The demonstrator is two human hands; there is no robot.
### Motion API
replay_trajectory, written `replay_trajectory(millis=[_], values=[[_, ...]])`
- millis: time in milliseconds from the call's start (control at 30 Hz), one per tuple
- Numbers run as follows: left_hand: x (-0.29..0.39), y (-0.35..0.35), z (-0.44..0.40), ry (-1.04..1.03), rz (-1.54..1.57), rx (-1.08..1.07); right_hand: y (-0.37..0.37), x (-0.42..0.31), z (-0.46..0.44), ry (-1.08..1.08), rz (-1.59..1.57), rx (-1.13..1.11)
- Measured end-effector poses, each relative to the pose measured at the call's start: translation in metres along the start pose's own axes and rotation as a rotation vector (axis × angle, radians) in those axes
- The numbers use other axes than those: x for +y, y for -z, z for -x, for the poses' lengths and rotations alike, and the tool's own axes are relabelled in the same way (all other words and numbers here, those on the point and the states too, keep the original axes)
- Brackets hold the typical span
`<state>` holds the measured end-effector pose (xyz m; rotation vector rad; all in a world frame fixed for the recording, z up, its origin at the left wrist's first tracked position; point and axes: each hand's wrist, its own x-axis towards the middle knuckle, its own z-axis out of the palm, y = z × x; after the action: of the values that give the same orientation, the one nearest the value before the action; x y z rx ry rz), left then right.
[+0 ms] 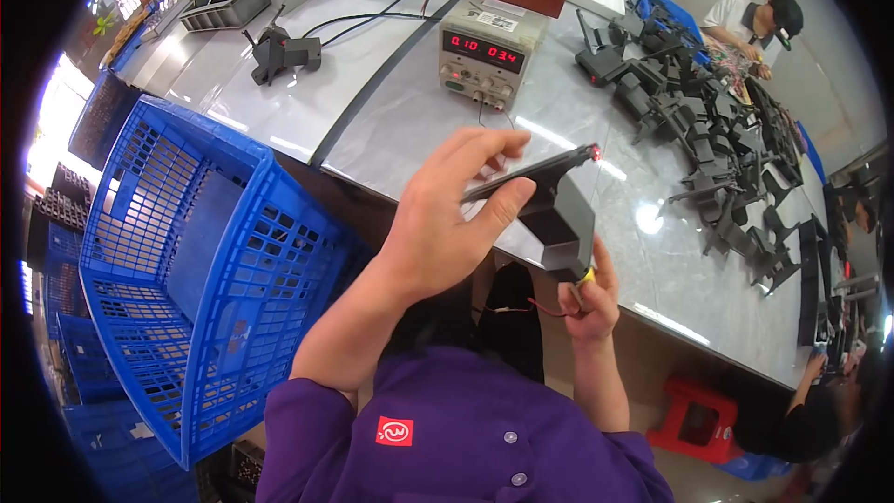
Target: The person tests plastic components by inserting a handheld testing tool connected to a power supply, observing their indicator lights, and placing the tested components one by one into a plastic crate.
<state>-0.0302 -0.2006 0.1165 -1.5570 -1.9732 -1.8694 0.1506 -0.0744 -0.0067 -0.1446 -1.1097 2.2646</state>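
Observation:
A black plastic part (563,224) is held over the table's front edge, with a small red light glowing at the tip of its arm. My left hand (452,205) is closed on the part's long arm, thumb towards me. Below the part's lower end, my right hand (593,298) pinches a small yellow piece (588,276) against it, and thin red wires hang beside the fingers. Beyond my hands stands a power supply (484,51) with red digits lit and leads at its front.
A large blue crate (209,251) stands at the left. Many black parts (689,121) lie piled on the right of the table (643,251). Another black part (282,54) lies at the back left. A co-worker (759,23) sits at the far right. A red stool (694,419) stands below.

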Motion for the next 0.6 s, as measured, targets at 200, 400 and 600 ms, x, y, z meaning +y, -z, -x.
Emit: replay_trajectory(millis=[200,400,600], values=[[0.008,-0.015,-0.001,0.080,0.273,-0.228,-0.003,0.010,0.013,-0.045,-0.027,-0.010],[0.007,-0.022,0.002,-0.071,0.238,-0.215,-0.007,0.009,0.014,-0.077,0.003,-0.010],[0.008,-0.019,0.005,-0.064,0.233,-0.202,-0.006,0.015,0.016,-0.084,0.001,-0.026]])
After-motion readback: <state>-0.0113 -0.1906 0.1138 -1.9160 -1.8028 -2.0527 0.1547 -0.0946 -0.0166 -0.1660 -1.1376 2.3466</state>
